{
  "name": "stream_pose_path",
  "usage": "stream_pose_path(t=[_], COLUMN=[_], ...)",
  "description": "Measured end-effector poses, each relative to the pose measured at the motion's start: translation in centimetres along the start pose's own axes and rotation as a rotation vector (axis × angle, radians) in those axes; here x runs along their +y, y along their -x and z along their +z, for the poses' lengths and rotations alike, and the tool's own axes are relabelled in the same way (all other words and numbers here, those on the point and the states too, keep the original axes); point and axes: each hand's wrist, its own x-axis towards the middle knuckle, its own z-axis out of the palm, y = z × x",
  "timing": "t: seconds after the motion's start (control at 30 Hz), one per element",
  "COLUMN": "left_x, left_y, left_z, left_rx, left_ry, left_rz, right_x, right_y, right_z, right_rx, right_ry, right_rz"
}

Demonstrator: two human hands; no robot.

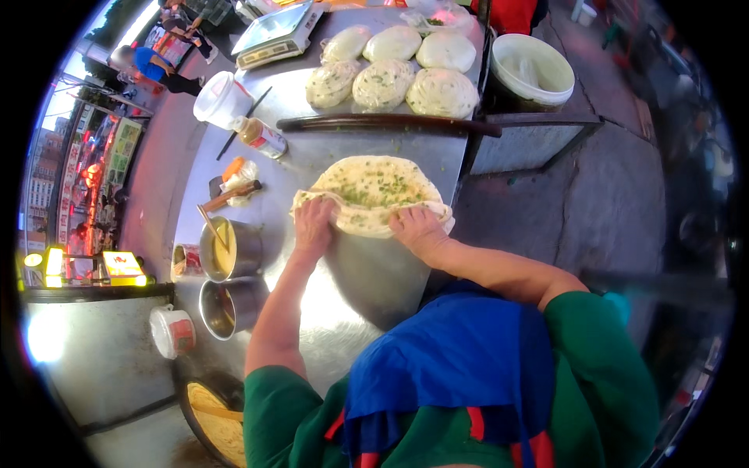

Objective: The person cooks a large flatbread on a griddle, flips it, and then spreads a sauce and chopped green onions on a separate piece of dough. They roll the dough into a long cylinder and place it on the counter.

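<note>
A flat round of dough [380, 184] strewn with chopped green onion lies on the steel worktop [357, 257]. Its near edge is folded over into a thick roll. My left hand [314, 225] grips the left end of that roll, and my right hand [420, 231] has its fingers curled over the right part. Beyond the dough a dark wooden rolling pin [386, 123] lies crosswise. Behind the pin sit several dough rounds [383, 85] under clear plastic, the nearer ones flecked with green.
Left of the dough stand a seasoning bottle [260, 137], a metal pot of yellow liquid [225, 248] and a second metal pot [225, 310]. A scale [278, 35] is at the back. A white bucket [532, 70] stands beyond the right edge. At lower left, a round pan [216, 421] holds flatbread.
</note>
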Motion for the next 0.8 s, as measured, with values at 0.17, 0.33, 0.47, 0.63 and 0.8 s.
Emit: stream_pose_path(t=[0.17, 0.33, 0.47, 0.63, 0.8], left_x=[-1.3, -2.4, -5.8, -6.3, -8.3], left_y=[-1.3, -8.8, -13.8, -17.4, -13.5], left_z=[0.9, -4.7, -7.0, -9.6, -0.9], left_rx=[-0.076, -0.704, -0.774, -0.542, -0.206], left_ry=[0.071, -0.042, -0.015, 0.079, 0.121], left_rz=[0.013, 0.075, -0.037, -0.01, 0.145], right_x=[1.4, 8.6, 13.7, 18.3, 16.0], right_y=[-2.1, -8.1, -10.2, -12.6, -10.2], right_z=[-2.2, -2.0, -3.5, -8.5, -6.5], right_rx=[-0.33, -0.969, -1.023, -0.778, -0.641], right_ry=[-0.356, -0.98, -1.46, -1.254, -0.547], right_rz=[-0.007, 0.053, 0.372, 0.265, 0.098])
